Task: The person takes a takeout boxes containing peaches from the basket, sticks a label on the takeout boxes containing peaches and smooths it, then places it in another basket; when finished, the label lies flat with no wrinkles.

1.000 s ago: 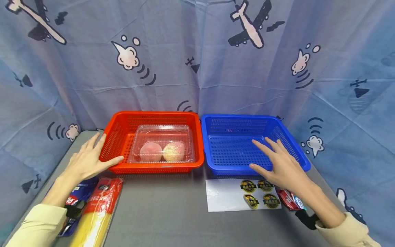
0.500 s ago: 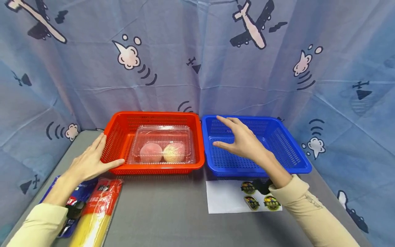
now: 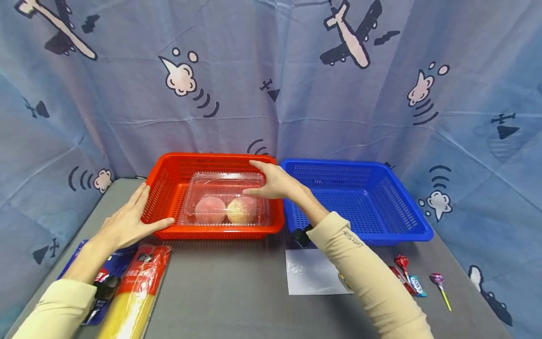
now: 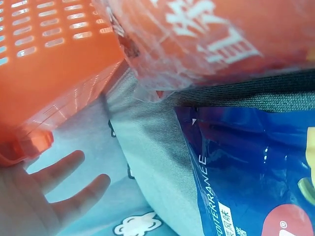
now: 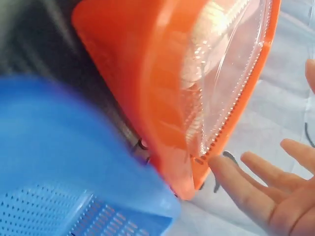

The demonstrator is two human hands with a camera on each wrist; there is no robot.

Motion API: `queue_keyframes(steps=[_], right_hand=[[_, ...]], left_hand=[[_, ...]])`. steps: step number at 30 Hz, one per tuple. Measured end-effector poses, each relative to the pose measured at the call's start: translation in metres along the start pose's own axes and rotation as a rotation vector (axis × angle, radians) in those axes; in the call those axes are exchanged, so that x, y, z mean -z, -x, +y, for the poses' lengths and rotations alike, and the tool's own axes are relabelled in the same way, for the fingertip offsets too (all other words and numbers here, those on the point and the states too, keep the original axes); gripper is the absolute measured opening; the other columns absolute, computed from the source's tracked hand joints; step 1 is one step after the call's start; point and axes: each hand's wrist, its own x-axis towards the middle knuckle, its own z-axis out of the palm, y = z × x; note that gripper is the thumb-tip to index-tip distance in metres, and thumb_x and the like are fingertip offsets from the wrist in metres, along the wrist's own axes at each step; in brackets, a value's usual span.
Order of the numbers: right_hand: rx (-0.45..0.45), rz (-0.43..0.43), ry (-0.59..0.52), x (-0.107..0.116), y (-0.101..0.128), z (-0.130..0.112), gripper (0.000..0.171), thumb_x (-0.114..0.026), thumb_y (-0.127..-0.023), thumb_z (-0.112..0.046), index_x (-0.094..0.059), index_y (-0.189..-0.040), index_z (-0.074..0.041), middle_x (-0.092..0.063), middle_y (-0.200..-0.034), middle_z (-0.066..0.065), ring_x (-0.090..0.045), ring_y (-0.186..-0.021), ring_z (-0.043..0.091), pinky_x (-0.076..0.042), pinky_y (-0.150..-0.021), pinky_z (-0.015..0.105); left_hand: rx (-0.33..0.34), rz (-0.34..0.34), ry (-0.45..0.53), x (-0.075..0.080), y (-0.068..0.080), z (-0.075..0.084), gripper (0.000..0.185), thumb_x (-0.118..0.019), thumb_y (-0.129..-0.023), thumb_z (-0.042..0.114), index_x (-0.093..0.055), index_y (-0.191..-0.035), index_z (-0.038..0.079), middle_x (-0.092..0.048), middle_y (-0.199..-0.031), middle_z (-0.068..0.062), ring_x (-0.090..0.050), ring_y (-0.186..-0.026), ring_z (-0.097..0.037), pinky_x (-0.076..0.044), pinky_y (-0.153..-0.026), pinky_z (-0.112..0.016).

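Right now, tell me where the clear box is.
In the head view, the clear box lies just left of centre, inside the red basket, with the right hand near its right side and the blue basket farther right.

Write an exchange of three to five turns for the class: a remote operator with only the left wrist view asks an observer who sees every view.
Operator: I see only part of the red plastic basket. What is inside it?
Observer: A clear plastic clamshell with two peaches in it.
Operator: The right hand is out of my view. Where is it?
Observer: At the right end of the red plastic basket, as the head view shows.
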Motion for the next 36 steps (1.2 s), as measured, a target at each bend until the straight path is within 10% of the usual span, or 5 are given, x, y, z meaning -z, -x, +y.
queue_keyframes(steps=[9, 15, 36], right_hand=[[-0.264, -0.212, -0.169, -0.016, -0.028, -0.005, 0.093, -0.077, -0.091, -0.033, -0.022, -0.164, -0.018, -0.027, -0.169, 0.01, -0.039, -0.148, 0.03, -0.05, -0.111, 0.049], [-0.274, -0.241, -0.156, -0.028, -0.037, -0.013, 0.094, -0.08, -0.087, -0.019, -0.024, -0.164, -0.018, -0.01, -0.172, 0.019, -0.014, -0.159, 0.035, -0.034, -0.124, 0.051], [-0.474, -0.397, -0.597, -0.03, -0.039, 0.006, 0.115, -0.071, -0.093, -0.005, 0.019, -0.163, -0.022, -0.001, -0.173, 0.01, -0.057, -0.131, 0.047, -0.056, -0.099, 0.053]], left_hand=[[0.001, -0.002, 0.01, -0.001, 0.0, 0.001, 0.122, -0.053, -0.085, 0.083, 0.005, -0.164, 0.01, 0.003, -0.174, -0.015, -0.029, -0.146, -0.057, -0.037, -0.095, -0.082], [0.001, 0.0, 0.008, -0.001, 0.001, 0.001, 0.122, -0.053, -0.085, 0.082, 0.005, -0.164, 0.01, 0.003, -0.174, -0.015, -0.029, -0.145, -0.057, -0.037, -0.096, -0.082], [-0.002, 0.015, 0.009, -0.001, -0.001, -0.001, 0.122, -0.054, -0.085, 0.082, 0.003, -0.165, 0.01, -0.001, -0.173, -0.017, -0.032, -0.144, -0.057, -0.039, -0.096, -0.08]])
